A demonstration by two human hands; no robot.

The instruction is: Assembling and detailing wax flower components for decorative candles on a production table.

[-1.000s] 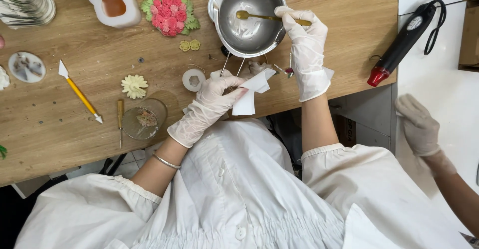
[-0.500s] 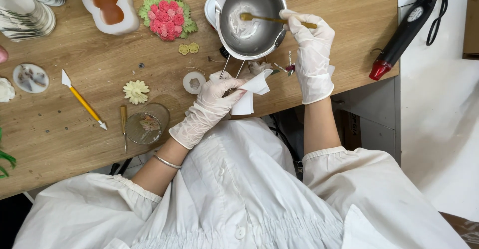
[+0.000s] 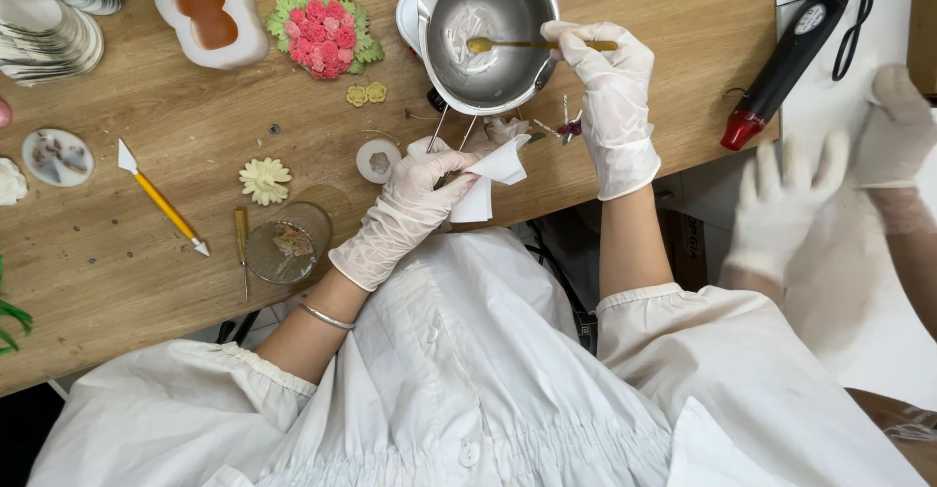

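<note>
A steel pot (image 3: 488, 33) with a whitish film inside stands at the far middle of the wooden table (image 3: 176, 282). My right hand (image 3: 610, 97), in a white glove, holds a gold spoon (image 3: 517, 45) whose bowl lies inside the pot. Just below the pot, my gloved left hand (image 3: 410, 204) pinches the pot's thin wire handle together with a folded white tissue (image 3: 493, 175).
A pink and green flower piece (image 3: 327, 33), a white mould with orange filling (image 3: 205, 9), a yellow-handled tool (image 3: 161, 199), a cream flower (image 3: 265, 180) and a glass dish (image 3: 288, 243) lie to the left. A black and red heat gun (image 3: 786, 58) lies right, near another person's two gloved hands (image 3: 839, 175).
Another person's gloved hands have come into view at the right. My hands, the spoon and the pot have hardly moved.
</note>
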